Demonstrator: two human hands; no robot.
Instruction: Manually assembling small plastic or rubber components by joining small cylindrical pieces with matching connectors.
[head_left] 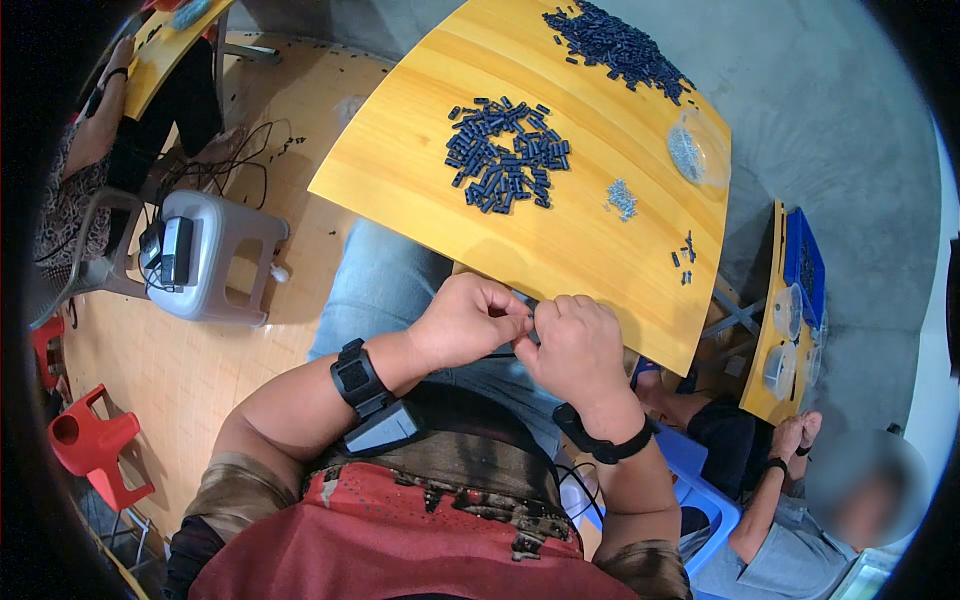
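Observation:
Close together at the table's near edge, my left hand point(466, 318) and my right hand point(578, 342) meet at the fingertips. Both are closed in a pinch. A bit of something dark shows between them, mostly covered by the fingers, too small to name. Beyond my hands, a spread of short black cylindrical pieces point(482, 150) lies on the yellow wooden table point(385, 165). To its right is a small heap of tiny silvery pieces point(621, 199). Several loose black pieces point(686, 262) lie near the right edge.
A large black pile point(625, 45) covers the far edge, with a clear tray point(697, 148) of silvery bits nearby. Left stands a grey stool point(215, 255) with dark devices and cables; a red stool point(97, 445) is lower. People sit left and right, the right one beside another table point(778, 335).

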